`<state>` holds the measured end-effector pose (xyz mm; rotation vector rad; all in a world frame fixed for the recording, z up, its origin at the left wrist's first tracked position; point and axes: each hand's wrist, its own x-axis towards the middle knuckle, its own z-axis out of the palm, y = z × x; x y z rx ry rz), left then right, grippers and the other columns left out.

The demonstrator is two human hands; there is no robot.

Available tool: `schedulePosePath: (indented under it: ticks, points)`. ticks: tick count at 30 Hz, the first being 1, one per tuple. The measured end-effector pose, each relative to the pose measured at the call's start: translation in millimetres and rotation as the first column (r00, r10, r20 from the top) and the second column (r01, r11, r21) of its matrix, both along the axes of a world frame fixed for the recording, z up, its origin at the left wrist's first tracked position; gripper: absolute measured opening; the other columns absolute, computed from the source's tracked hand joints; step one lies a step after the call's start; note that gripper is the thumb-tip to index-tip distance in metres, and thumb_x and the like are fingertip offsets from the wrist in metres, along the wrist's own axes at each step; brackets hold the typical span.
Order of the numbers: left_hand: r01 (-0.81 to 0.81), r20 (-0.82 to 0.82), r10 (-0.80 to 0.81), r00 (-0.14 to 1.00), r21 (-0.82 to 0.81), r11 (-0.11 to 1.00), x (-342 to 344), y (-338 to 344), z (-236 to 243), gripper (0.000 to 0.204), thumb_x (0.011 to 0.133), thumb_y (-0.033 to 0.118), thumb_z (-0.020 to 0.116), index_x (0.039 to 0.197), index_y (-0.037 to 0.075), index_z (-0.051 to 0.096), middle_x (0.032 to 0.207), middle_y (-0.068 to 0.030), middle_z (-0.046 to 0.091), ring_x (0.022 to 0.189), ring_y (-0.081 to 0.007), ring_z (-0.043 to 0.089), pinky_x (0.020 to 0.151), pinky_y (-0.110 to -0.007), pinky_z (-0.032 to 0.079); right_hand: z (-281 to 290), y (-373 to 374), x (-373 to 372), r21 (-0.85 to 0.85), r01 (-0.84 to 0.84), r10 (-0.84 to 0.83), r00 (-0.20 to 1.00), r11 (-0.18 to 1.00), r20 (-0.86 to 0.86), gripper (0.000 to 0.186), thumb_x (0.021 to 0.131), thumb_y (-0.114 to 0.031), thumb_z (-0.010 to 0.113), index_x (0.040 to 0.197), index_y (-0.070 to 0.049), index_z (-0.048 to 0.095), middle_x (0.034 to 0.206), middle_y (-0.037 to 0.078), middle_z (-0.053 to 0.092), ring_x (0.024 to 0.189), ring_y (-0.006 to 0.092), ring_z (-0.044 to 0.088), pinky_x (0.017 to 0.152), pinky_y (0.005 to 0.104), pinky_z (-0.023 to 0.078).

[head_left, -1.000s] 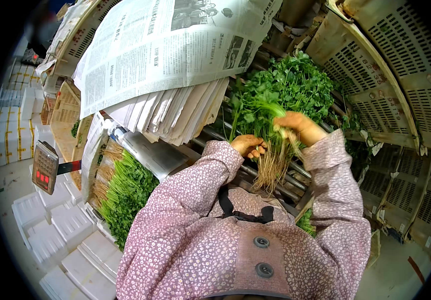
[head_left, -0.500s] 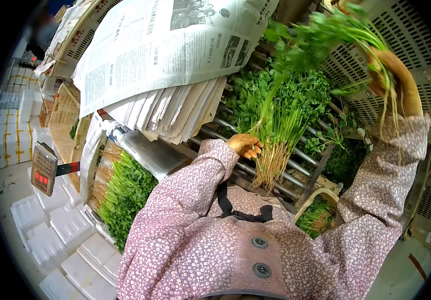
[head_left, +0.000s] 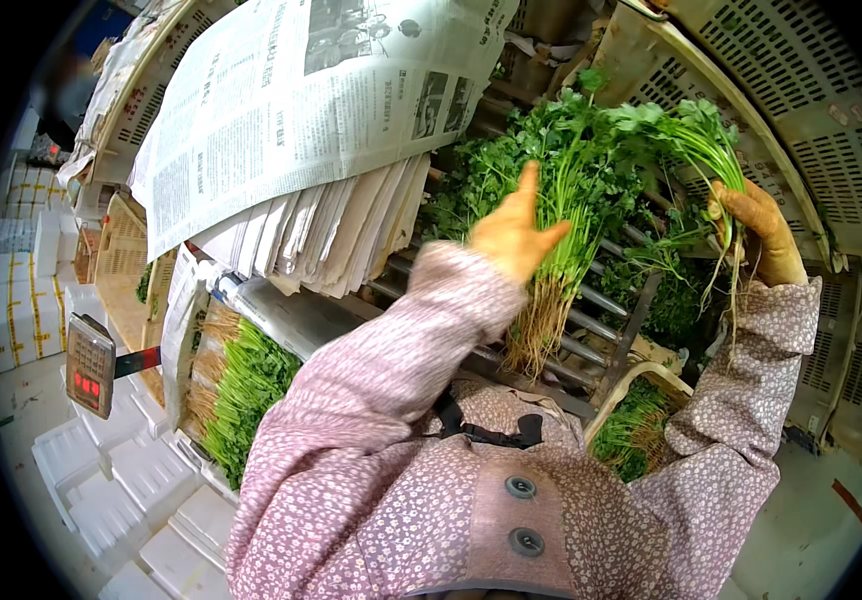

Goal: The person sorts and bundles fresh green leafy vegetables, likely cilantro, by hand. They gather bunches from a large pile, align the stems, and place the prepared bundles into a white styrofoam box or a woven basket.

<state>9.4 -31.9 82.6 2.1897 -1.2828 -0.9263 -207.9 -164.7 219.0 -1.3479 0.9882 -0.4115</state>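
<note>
Greens [head_left: 571, 225] are laid in a heap on a rack [head_left: 587, 351] of metal bars, with the leaves toward the far edge and the stringy roots toward the near edge. Over the heap, the left hand [head_left: 511, 235] is held with index finger and thumb spread wide; the remaining fingers are partly hidden, and whether the stems are touched cannot be told. Near the rack's right edge, a small bunch [head_left: 716, 150] is gripped by its stems in the closed fingers of the right hand [head_left: 763, 228], its roots dangling, its leaves draped toward the heap. Toward the rack's left edge, stacked paper [head_left: 331, 225] is covered by a newspaper [head_left: 251, 130]. Beside the near right corner, more greens [head_left: 641, 430] are held in a basket [head_left: 611, 400].
</note>
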Motion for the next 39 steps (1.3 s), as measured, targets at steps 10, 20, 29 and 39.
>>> schedulePosePath:
  ticks: [10, 20, 29, 39]
  points:
    - [0.096, -0.039, -0.103, 0.994, -0.15, 0.984, 16, -41, -98, 0.062, 0.089, 0.01, 0.059, 0.144, 0.026, 0.035, 0.096, -0.0072, 0.06, 0.082, -0.02, 0.06, 0.077, -0.033, 0.051, 49, -48, -125, -0.28, 0.357, -0.219, 0.878, 0.891, 0.425, 0.055, 0.081, -0.035, 0.07, 0.12, 0.0, 0.055, 0.1, 0.008, 0.065, 0.071, 0.0072, 0.059, 0.06, 0.019, 0.052]
    - [-0.297, -0.786, 0.09, 0.611, -0.123, 0.947, 80, 45, -74, 0.076, 0.081, 0.002, 0.056, 0.148, 0.005, 0.021, 0.061, 0.0028, 0.046, 0.049, -0.0074, 0.043, 0.044, -0.022, 0.037, -91, -23, -83, -0.645, -0.031, -0.486, 0.631, 0.763, -0.605, 0.045, 0.088, -0.039, 0.06, 0.127, -0.016, 0.055, 0.114, 0.012, 0.063, 0.103, 0.026, 0.06, 0.092, 0.039, 0.047]
    - [-0.325, -0.546, 0.256, 0.798, -0.033, 0.945, 58, 92, -140, 0.076, 0.084, 0.005, 0.059, 0.15, 0.012, 0.021, 0.077, -0.005, 0.057, 0.061, -0.0143, 0.053, 0.056, -0.029, 0.046, -200, 86, 88, -0.559, -0.558, 0.017, 0.717, 0.613, -0.697, 0.063, 0.078, -0.025, 0.074, 0.135, -0.023, 0.048, 0.072, 0.001, 0.057, 0.057, 0.0108, 0.047, 0.058, 0.0229, 0.046]
    - [0.111, 0.387, 0.067, 0.919, -0.419, 0.901, 61, 41, -33, 0.034, 0.089, 0.01, 0.058, 0.122, 0.018, 0.06, 0.083, -0.0072, 0.062, 0.072, -0.0202, 0.06, 0.065, -0.032, 0.05, -156, 93, 85, -0.752, -0.46, -0.18, 0.784, 0.473, -0.594, 0.061, 0.069, -0.021, 0.079, 0.126, -0.017, 0.056, 0.079, 0.006, 0.059, 0.069, 0.0227, 0.06, 0.064, 0.0367, 0.048]
